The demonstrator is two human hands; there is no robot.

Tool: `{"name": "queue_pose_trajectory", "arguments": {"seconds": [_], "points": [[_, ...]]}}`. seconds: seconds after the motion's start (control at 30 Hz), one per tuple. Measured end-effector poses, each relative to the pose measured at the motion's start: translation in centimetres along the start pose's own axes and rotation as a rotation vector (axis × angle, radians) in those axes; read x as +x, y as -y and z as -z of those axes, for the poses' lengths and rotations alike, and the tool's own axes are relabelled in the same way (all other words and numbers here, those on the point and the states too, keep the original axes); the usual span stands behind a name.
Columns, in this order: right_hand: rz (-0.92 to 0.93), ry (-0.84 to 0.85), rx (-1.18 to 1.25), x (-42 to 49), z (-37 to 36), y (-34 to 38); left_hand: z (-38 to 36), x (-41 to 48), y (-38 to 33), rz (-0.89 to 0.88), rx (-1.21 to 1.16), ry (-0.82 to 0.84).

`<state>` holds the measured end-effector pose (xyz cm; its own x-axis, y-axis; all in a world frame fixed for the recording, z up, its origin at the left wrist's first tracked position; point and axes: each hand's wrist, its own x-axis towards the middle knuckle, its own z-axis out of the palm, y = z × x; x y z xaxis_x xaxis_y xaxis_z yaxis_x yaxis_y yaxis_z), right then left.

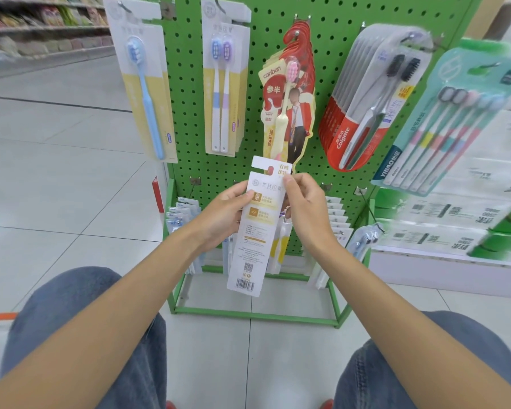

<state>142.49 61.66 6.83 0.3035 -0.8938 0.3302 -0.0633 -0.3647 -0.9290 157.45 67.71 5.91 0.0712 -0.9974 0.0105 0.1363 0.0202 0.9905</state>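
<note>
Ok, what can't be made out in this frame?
- Head view: the toothbrush pack, held by the left hand and right hand, shows only its back; its card hides the brush.
- Its small print is too small to read.
- The five-brush pack at right is blurred.
- Shelf goods top left: blurred.

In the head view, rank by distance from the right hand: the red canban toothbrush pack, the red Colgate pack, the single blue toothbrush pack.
1. Red canban toothbrush pack, just above the right hand.
2. Red Colgate pack, up to the right.
3. Single blue toothbrush pack, far upper left.
</note>
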Motion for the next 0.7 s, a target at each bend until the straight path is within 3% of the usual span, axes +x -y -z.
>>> {"name": "queue_pose_trajectory", "arguments": {"seconds": [0.13, 0.37, 0.57, 0.7], "points": [[0.04, -0.029, -0.13, -0.7, -0.5, -0.1, -0.4, 0.3, 0.1, -0.02, -0.092, -0.044], [0.121, 0.177, -0.302, -0.2, -1.7, 0.6, -1.0, 0.2, -1.7, -0.037, -0.253, -0.063], [0.127, 0.32, -0.397, 0.6, -2.1, 3.1, 0.4, -0.6, -5.3, -0.093, -0.035, -0.165], [0.18, 0.283, -0.255, 1.5, -3.0, 6.1, 0.7, -1.0, -8.8, -0.143, 0.091, -0.245]]}}
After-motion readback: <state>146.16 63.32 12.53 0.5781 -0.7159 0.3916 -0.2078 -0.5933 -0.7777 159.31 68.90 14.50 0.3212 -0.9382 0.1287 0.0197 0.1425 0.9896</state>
